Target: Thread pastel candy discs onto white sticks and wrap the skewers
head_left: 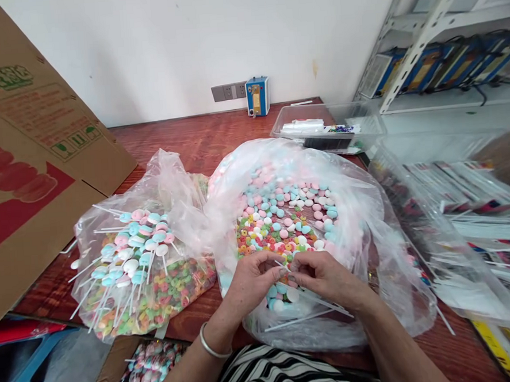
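Both hands meet over the near edge of the large clear plastic bag of pastel candy discs on the reddish wooden tabletop. The left hand and right hand are curled, fingertips pinching a thin white stick between them. Left of that bag lies a smaller clear bag of finished lollipops.
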### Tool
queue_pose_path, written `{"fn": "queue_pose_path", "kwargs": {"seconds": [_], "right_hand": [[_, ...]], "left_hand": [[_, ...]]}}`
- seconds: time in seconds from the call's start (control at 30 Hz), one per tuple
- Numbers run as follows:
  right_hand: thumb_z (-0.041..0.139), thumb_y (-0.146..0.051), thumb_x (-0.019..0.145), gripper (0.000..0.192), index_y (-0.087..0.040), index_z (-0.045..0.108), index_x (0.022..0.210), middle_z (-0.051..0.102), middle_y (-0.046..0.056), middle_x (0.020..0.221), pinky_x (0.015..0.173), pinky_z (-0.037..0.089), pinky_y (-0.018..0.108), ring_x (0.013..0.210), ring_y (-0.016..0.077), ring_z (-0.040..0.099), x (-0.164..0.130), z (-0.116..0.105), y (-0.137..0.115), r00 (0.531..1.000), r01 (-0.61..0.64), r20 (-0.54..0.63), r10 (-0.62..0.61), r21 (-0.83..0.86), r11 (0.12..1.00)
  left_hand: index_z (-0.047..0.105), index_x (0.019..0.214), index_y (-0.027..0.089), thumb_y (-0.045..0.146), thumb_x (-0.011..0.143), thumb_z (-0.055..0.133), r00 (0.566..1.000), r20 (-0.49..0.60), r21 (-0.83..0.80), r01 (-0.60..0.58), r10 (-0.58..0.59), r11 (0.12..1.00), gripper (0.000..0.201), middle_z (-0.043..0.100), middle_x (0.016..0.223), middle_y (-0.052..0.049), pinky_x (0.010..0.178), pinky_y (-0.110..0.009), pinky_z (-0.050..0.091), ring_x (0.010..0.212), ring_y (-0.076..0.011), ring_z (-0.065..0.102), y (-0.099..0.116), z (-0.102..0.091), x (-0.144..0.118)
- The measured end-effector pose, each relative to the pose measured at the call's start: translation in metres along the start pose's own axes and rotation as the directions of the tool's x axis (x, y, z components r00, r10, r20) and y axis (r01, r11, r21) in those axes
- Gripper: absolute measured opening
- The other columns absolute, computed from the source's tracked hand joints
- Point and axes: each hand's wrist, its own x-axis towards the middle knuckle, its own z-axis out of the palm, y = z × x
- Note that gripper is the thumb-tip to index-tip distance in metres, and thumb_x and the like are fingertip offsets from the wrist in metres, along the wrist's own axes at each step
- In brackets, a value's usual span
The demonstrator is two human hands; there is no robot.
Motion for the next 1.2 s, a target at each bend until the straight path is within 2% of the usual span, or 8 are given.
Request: {"fn": "queue_pose_path", "kwargs": {"seconds": [0.17,0.27,0.33,0.4,0.57,0.73,0.87,1.2], "right_hand": [[0.060,-0.035,0.088,0.021,-0.019,0.062,0.076,0.051,-0.004,0.062,0.053,0.036,0.022,0.057,0.0111,0.045,-0.005,-0.006,0.003,0.947,0.022,-0.316,0.047,0.212,0.977],[0.058,-0.044,0.090,0.029,-0.019,0.062,0.076,0.050,-0.003,0.061,0.052,0.037,0.022,0.056,0.0112,0.046,-0.006,-0.009,0.010,0.730,0.054,-0.656,0.194,0.338,0.940],[0.053,-0.050,0.092,0.035,-0.019,0.062,0.079,0.048,-0.004,0.057,0.046,0.033,0.022,0.049,0.0102,0.043,-0.004,-0.006,0.013,0.738,0.047,-0.598,0.313,0.508,0.860],[0.049,-0.055,0.092,0.038,-0.019,0.062,0.088,0.051,-0.004,0.058,0.041,0.031,0.022,0.043,0.0097,0.042,0.001,0.001,0.014,0.847,0.013,-0.384,0.368,0.707,0.707],[0.063,-0.049,0.084,0.029,-0.021,0.058,0.092,0.044,-0.009,0.053,0.038,0.027,0.020,0.040,0.0079,0.035,0.009,0.003,0.013,0.810,0.129,-0.384,0.444,0.854,0.505],[0.054,-0.047,0.091,0.027,-0.021,0.062,0.094,0.040,-0.008,0.053,0.043,0.036,0.022,0.044,0.0101,0.042,0.003,-0.035,0.001,0.766,0.133,-0.548,0.337,0.647,0.751],[0.048,-0.034,0.096,0.026,-0.023,0.067,0.110,0.070,0.005,0.092,0.074,0.051,0.030,0.087,0.0205,0.066,0.005,-0.051,-0.007,0.722,-0.011,-0.690,-0.048,-0.081,0.997],[0.041,-0.027,0.097,0.025,-0.021,0.061,0.111,0.074,0.006,0.101,0.069,0.052,0.028,0.086,0.0206,0.071,0.021,-0.041,0.031,0.736,-0.188,-0.662,-0.143,-0.402,0.896]], "left_hand": [[0.067,0.083,0.017,0.026,0.083,0.064,0.969,-0.236,-0.096,-0.103,0.078,0.990,0.010,0.069,0.069,-0.001,0.065,-0.027,0.055,0.065,-0.0151,0.066,0.018,-0.018,-0.001],[0.069,0.089,0.021,0.018,0.082,0.067,0.707,-0.490,0.337,-0.386,0.510,0.859,0.008,0.072,0.085,-0.001,0.075,-0.029,0.057,0.079,-0.0158,0.068,0.033,-0.037,-0.009],[0.070,0.095,0.025,0.010,0.080,0.067,0.562,-0.324,0.565,-0.530,0.761,0.632,0.022,0.073,0.093,-0.001,0.078,-0.031,0.058,0.085,-0.0166,0.069,0.035,-0.033,-0.013],[0.068,0.106,0.027,0.007,0.082,0.062,0.529,-0.005,0.591,-0.683,0.849,0.429,0.031,0.074,0.098,-0.003,0.079,-0.033,0.059,0.089,-0.0181,0.070,0.030,-0.015,-0.014],[0.060,0.124,0.024,0.011,0.093,0.045,0.589,0.468,0.465,-0.798,0.659,0.382,0.037,0.071,0.114,-0.012,0.089,-0.038,0.054,0.106,-0.0221,0.066,0.011,0.033,-0.004],[0.064,0.118,0.022,0.013,0.095,0.039,0.779,0.246,0.674,-0.565,0.577,0.476,0.034,0.070,0.108,-0.011,0.089,-0.035,0.052,0.104,-0.0209,0.064,0.008,0.007,0.031],[0.069,0.101,0.019,0.011,0.092,0.042,0.927,0.127,0.849,-0.286,0.354,0.444,0.029,0.067,0.101,-0.011,0.085,-0.034,0.049,0.098,-0.0226,0.062,0.011,-0.017,0.075],[0.069,0.098,0.019,0.009,0.084,0.051,0.942,0.267,0.893,-0.321,0.203,0.316,0.025,0.066,0.096,-0.009,0.091,-0.037,0.044,0.099,-0.0237,0.057,0.003,0.000,0.112]]}}
